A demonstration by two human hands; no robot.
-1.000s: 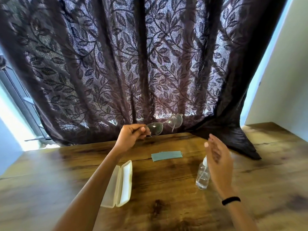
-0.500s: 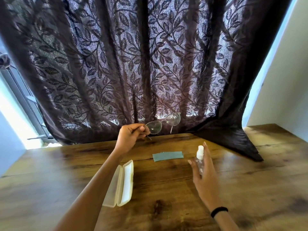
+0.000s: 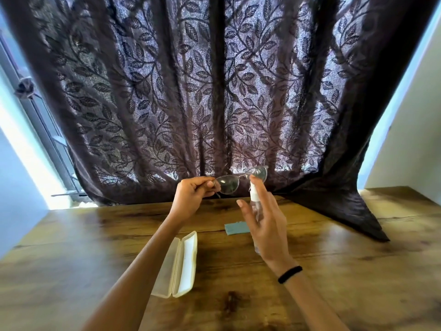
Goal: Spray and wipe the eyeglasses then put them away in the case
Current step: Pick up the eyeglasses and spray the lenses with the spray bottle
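Observation:
My left hand (image 3: 192, 198) pinches the clear-framed eyeglasses (image 3: 241, 179) at their left end and holds them up above the wooden table (image 3: 346, 271), lenses facing me. My right hand (image 3: 265, 223) grips a small clear spray bottle (image 3: 256, 206) with a white nozzle, raised just below the right lens, index finger lying on top of the nozzle. A blue wiping cloth (image 3: 235, 228) lies flat on the table behind my right hand, partly hidden by it. The white glasses case (image 3: 180, 266) lies open on the table under my left forearm.
A dark leaf-patterned curtain (image 3: 214, 91) hangs along the table's far edge, and its right corner drapes onto the tabletop (image 3: 358, 211). A window frame shows at the left, a pale wall at the right.
My right hand took hold of the spray bottle on the table and lifted it up to the glasses. The left hand kept the glasses raised almost in place.

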